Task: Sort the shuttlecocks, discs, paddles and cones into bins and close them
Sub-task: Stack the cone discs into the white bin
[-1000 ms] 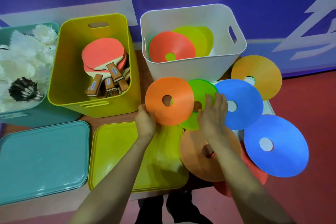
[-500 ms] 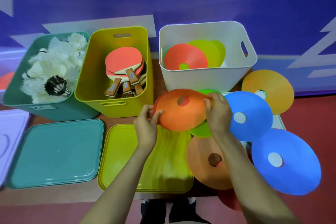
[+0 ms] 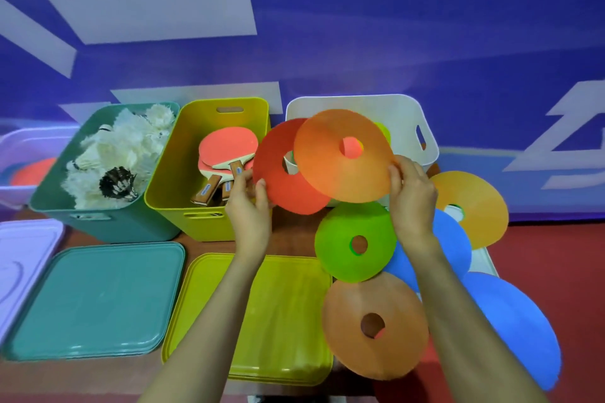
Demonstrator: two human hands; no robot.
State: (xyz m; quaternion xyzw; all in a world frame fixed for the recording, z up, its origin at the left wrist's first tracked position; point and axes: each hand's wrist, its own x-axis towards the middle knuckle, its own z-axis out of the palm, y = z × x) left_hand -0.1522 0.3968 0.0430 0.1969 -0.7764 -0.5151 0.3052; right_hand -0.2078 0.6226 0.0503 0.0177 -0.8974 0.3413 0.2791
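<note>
Above the near rim of the white plastic bin (image 3: 404,127), two flat round discs with holes in their middles are held up in the air, tilted towards the person. The orange disc (image 3: 340,173) is in front and overlaps the right part of the red disc (image 3: 281,190). The right hand (image 3: 411,196) grips the orange disc at its lower right edge, thumb on the front face and fingers curled behind. The left hand (image 3: 250,203) pinches the red disc at its lower left edge, thumb in front and fingers behind.

Just below, a lime-green disc (image 3: 343,258) lies on the brown table (image 3: 294,239), its near edge overlapping a dull orange disc (image 3: 393,353). To the right lie a blue disc (image 3: 451,239), partly behind the right wrist, a second blue disc (image 3: 510,321) nearer the person, and an amber disc (image 3: 481,206) farther back.

Left of the white plastic bin stands a yellow plastic bin (image 3: 163,193) holding red-faced paddles (image 3: 226,144) with wooden handles. Beside that is a teal bin (image 3: 108,226) heaped with white feather shuttlecocks (image 3: 114,147), with a black shuttlecock (image 3: 118,183) among them. Flat in front of these lie a teal lid (image 3: 98,298) and a yellow lid (image 3: 281,321), and the left forearm crosses above the yellow lid. At the far left, a lilac lid (image 3: 19,255) and a lilac bin (image 3: 19,147) are half out of sight, with something orange blurred inside the lilac bin
</note>
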